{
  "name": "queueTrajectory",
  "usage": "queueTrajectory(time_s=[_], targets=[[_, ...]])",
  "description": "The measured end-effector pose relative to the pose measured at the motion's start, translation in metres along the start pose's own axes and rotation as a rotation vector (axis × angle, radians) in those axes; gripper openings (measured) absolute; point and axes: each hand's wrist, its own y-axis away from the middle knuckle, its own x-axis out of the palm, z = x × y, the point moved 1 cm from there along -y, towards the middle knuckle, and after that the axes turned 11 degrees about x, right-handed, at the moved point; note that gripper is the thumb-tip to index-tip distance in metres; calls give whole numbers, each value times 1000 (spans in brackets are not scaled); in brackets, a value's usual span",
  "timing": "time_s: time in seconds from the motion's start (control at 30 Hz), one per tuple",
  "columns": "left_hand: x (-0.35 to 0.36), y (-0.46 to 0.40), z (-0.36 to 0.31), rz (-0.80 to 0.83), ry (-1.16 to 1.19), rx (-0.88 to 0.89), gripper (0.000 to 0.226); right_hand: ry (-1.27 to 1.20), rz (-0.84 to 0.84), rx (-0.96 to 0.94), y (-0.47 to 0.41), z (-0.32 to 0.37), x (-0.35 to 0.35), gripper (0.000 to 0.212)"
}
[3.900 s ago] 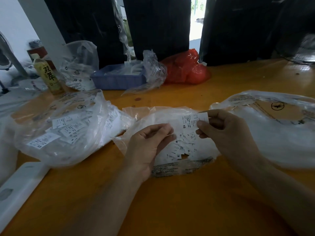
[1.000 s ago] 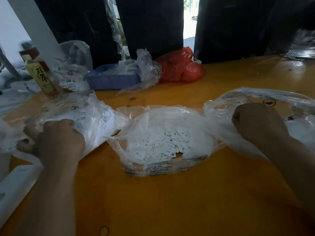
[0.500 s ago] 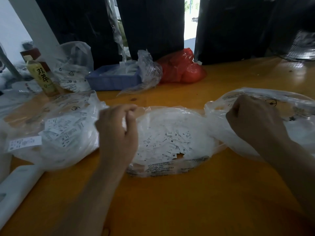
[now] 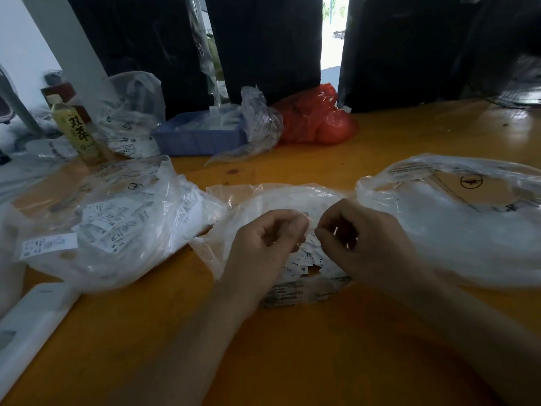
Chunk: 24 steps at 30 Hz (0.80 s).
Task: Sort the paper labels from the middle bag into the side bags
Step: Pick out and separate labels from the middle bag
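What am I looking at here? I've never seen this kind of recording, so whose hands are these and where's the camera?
The one view comes from a camera worn on a person's head, looking down at an orange table. The left hand and right hand are bare, fingers curled over the middle bag of small paper labels. Whether they pinch a label is unclear. The left bag and right bag are the sorting bags. Behind stand a bottle, a blue tray and a red bag.

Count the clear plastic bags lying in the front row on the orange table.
3: left bag holding long labels, middle bag under both hands, right bag. More clear bags sit behind, by the blue tray.
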Motion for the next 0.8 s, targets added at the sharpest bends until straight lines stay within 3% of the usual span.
queueTrajectory(time_s=[0.13, 0.23, 0.3, 0.4, 0.5, 0.7, 0.8], targets=[[-1, -2, 0, -99, 138, -72, 15, -112, -46, 136, 0, -2, 0, 11], [-2, -3, -1, -106, 250, -94, 23, -262, 58, 270, -2, -1, -2, 24], [-1, -3, 0, -72, 267, -71, 40, -293, 177, 299, -2, 0, 0, 34], [0, -3, 3, -40, 207, -47, 56, -293, 184, 293, -1, 0, 2, 17], [0, -2, 5, -59, 187, -66, 55, -380, 115, 333, -2, -5, 2, 6], [0, -1, 6, -31, 164, -79, 35, -426, 83, 310, -3, -7, 4, 40], [-1, -2, 5, -17, 163, -80, 38, -440, 96, 324, -3, -8, 4, 51]])
